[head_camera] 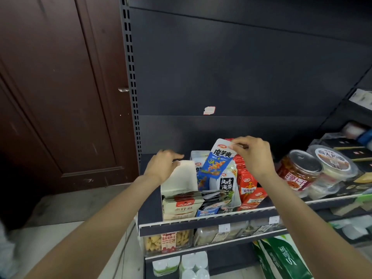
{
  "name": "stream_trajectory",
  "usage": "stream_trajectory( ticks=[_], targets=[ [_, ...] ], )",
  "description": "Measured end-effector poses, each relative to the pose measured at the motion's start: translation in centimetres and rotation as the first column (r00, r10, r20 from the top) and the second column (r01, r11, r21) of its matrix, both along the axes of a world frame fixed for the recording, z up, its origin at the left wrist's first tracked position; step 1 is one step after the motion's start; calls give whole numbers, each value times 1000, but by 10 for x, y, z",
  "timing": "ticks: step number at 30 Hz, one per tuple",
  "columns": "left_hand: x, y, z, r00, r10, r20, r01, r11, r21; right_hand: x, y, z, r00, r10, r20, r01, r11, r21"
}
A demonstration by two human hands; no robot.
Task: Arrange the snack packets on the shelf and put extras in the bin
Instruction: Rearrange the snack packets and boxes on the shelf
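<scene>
Fingers of right hand (252,153) pinch blue packet (218,161) by its top edge; below it, crowded packets. Left hand (163,165) grips box (181,178) rim; bare shelf (150,210) leftward.

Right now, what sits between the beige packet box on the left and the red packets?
In the head view, blue-and-white packets stand between the beige box and the red packets.
</scene>
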State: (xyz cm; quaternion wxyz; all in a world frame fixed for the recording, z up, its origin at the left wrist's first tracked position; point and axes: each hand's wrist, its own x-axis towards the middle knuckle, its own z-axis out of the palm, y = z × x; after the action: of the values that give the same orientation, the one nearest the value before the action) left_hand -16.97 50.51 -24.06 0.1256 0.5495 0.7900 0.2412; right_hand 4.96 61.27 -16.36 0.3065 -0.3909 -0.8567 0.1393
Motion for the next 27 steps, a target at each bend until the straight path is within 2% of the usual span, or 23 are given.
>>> stream_trajectory(
  ticks=[5,10,14,21,25,27],
  targets=[
    [-4,12,3,1000,-8,23,10,997,-76,-14,6,-17,993,94,69,-91,994,-55],
    [-9,13,-4,999,10,48,-7,999,-45,-31,23,-37,962,213,169,-191,972,-139],
    [-11,14,-6,999,19,49,-18,999,-30,-47,36,-61,947,207,248,-154,964,-215],
    [-11,16,-8,998,25,50,-23,999,-32,-70,37,-90,937,72,341,-64,997,-33],
    [-11,16,-10,998,44,47,-43,999,-28,-75,36,-96,905,21,426,-60,995,79],
    [-10,15,-9,998,55,45,-54,998,-20,-72,37,-94,890,31,454,-77,994,83]
  ],
)
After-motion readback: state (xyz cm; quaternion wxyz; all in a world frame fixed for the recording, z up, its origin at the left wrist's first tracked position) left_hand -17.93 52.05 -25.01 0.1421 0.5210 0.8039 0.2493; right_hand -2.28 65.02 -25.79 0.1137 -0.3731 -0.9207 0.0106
